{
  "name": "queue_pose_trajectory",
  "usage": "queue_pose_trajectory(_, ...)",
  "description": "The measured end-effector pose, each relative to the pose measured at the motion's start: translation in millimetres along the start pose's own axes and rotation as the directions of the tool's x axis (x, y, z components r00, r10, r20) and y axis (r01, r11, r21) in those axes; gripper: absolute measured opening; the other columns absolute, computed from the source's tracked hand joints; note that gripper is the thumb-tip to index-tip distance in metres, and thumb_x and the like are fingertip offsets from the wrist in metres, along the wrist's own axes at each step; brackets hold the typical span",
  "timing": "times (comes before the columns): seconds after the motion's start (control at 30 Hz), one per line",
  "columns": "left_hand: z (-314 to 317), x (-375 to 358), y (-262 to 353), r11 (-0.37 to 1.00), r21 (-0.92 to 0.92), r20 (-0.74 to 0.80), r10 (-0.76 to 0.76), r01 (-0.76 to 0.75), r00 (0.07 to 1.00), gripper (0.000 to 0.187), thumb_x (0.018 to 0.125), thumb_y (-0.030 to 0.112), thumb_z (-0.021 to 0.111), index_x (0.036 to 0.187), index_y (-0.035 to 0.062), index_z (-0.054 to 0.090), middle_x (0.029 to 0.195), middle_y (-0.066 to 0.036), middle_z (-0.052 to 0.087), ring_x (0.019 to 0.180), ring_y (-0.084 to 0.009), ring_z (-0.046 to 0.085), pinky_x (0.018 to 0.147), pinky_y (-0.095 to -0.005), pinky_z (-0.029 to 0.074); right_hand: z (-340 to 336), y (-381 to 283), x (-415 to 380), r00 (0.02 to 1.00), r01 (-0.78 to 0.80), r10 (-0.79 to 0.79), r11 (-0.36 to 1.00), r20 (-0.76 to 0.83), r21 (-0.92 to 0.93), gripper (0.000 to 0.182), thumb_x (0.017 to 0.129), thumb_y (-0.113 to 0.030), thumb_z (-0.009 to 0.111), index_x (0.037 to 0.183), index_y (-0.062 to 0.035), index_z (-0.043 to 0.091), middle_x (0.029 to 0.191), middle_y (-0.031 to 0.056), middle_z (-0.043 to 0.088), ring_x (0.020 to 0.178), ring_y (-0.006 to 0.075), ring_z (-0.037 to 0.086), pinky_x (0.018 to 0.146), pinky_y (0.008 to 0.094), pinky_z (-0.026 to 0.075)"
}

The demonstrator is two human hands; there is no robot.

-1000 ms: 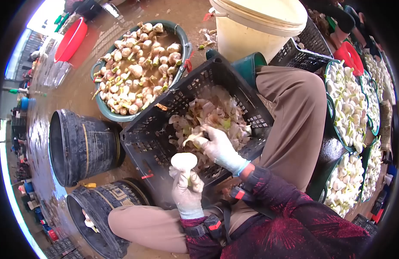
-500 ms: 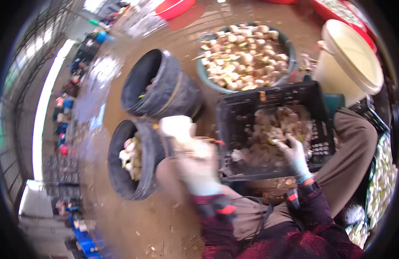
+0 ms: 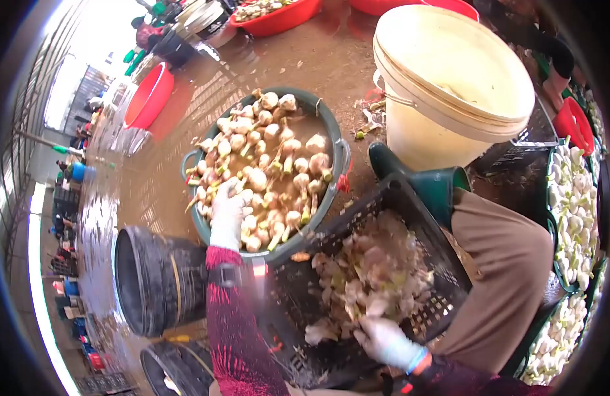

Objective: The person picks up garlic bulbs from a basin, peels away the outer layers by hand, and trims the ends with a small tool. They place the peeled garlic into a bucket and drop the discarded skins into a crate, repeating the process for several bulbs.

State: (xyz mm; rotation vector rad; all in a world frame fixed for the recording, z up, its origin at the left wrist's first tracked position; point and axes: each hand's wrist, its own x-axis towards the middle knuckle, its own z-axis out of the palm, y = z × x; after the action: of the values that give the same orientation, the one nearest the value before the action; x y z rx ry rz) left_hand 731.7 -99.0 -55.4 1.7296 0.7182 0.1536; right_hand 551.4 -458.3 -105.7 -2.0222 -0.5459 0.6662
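Observation:
My white-gloved left hand (image 3: pixel 227 210) is over the near left part of a green tub (image 3: pixel 331 132), its fingers apart and touching garlic bulbs (image 3: pixel 255 178) with stems in brownish water. My gloved right hand (image 3: pixel 387 342) is low over a black crate (image 3: pixel 443 264), its fingers closed near loose papery peels (image 3: pixel 374 264). What those fingers hold is too small to make out.
Two dark buckets (image 3: pixel 146 280) (image 3: pixel 176 369) stand at the lower left. Beyond the crate are a green boot (image 3: pixel 443 191) and a large cream bucket (image 3: pixel 417 132). White peeled garlic (image 3: pixel 574 204) fills containers at the right. A red basin (image 3: pixel 150 96) stands farther off.
The view has swung toward the tub and cream bucket. My left hand has gone from near the dark buckets to the tub's bulbs. My right hand remains over the crate.

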Motion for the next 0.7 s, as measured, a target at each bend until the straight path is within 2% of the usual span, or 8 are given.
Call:
queue_pose_trajectory(0.1,8,104,-56,0.790,0.608,-0.048,0.136,-0.079,0.990,0.067,0.078,0.016,0.071,0.137,0.0058,0.044,0.139,-0.018,0.046,0.106,-0.0227,0.058,0.081,-0.0314,0.051,-11,-7,10,0.990,-0.055,0.055,0.998,0.126,-0.001,0.022,0.088,-0.023,0.062,0.084,-0.0040,0.053,0.065,0.0181,0.056,0.059,0.0400,0.058,0.052,0.0476,0.047)
queue_pose_trajectory(0.13,-2,148,-97,0.851,0.486,0.039,0.208,-0.201,0.977,0.073,0.072,0.025,0.076,0.136,0.0052,0.046,0.134,-0.020,0.050,0.114,-0.0277,0.055,0.095,-0.0346,0.046,-15,-7,15,0.989,-0.075,0.072,0.997,0.131,0.022,0.022,0.088,-0.024,0.062,0.083,-0.0044,0.053,0.063,0.0180,0.056,0.057,0.0401,0.057,0.051,0.0477,0.047)
queue_pose_trajectory(0.17,8,157,-86,0.952,0.276,0.074,-0.156,0.130,0.985,0.078,0.065,0.028,0.080,0.132,0.0041,0.049,0.128,-0.019,0.056,0.119,-0.0323,0.052,0.104,-0.0374,0.039,-19,-8,19,0.987,-0.095,0.089,0.995,0.136,0.040,0.022,0.088,-0.025,0.061,0.083,-0.0047,0.053,0.061,0.0180,0.055,0.056,0.0402,0.057,0.050,0.0479,0.046)
queue_pose_trajectory(0.27,22,154,-96,0.429,0.869,0.147,0.252,-0.247,0.956,0.063,0.066,0.018,0.076,0.124,0.0068,0.056,0.116,-0.016,0.063,0.109,-0.0291,0.060,0.097,-0.0374,0.045,-21,-13,22,0.991,-0.131,0.134,0.984,-0.012,0.119,0.017,0.090,-0.019,0.057,0.089,-0.0021,0.055,0.071,0.0230,0.058,0.067,0.0418,0.059,0.059,0.0491,0.047)
queue_pose_trajectory(0.37,13,134,-62,0.332,0.819,0.423,0.201,-0.468,0.883,0.061,0.070,0.018,0.073,0.125,0.0027,0.053,0.113,-0.016,0.061,0.101,-0.0265,0.062,0.090,-0.0350,0.049,-17,-7,18,0.993,-0.048,0.052,0.998,-0.105,0.043,0.023,0.092,-0.022,0.056,0.109,-0.0066,0.057,0.067,0.0205,0.058,0.062,0.0396,0.060,0.056,0.0468,0.048)
queue_pose_trajectory(0.47,2,65,-23,0.981,0.188,0.175,0.014,-0.047,0.985,0.051,0.076,0.013,0.068,0.122,-0.0016,0.052,0.109,-0.010,0.057,0.090,-0.0150,0.059,0.082,-0.0278,0.050,-31,-21,25,0.989,-0.100,0.092,0.993,0.118,0.057,0.027,0.093,-0.033,0.055,0.092,-0.0064,0.054,0.064,0.0187,0.058,0.057,0.0402,0.058,0.052,0.0493,0.047)
queue_pose_trajectory(0.57,0,-39,-1,0.997,-0.003,0.293,0.076,-0.078,0.953,0.039,0.083,0.008,0.061,0.120,0.0018,0.048,0.094,-0.004,0.054,0.083,-0.0127,0.056,0.073,-0.0250,0.049,-41,-29,18,0.996,-0.014,-0.009,0.969,0.090,0.246,0.035,0.096,-0.033,0.052,0.125,-0.0131,0.052,0.064,0.0178,0.056,0.055,0.0381,0.057,0.051,0.0467,0.045)
queue_pose_trajectory(0.7,40,-191,9,0.980,-0.170,0.230,-0.062,0.103,0.971,0.020,0.097,0.025,0.048,0.088,0.0073,0.052,0.071,0.003,0.046,0.060,-0.0058,0.044,0.052,-0.0209,0.038,-58,-41,7,0.990,0.142,-0.133,0.943,-0.049,0.301,0.035,0.091,-0.024,0.057,0.124,-0.0100,0.053,0.070,0.0155,0.060,0.062,0.0360,0.061,0.055,0.0442,0.048)
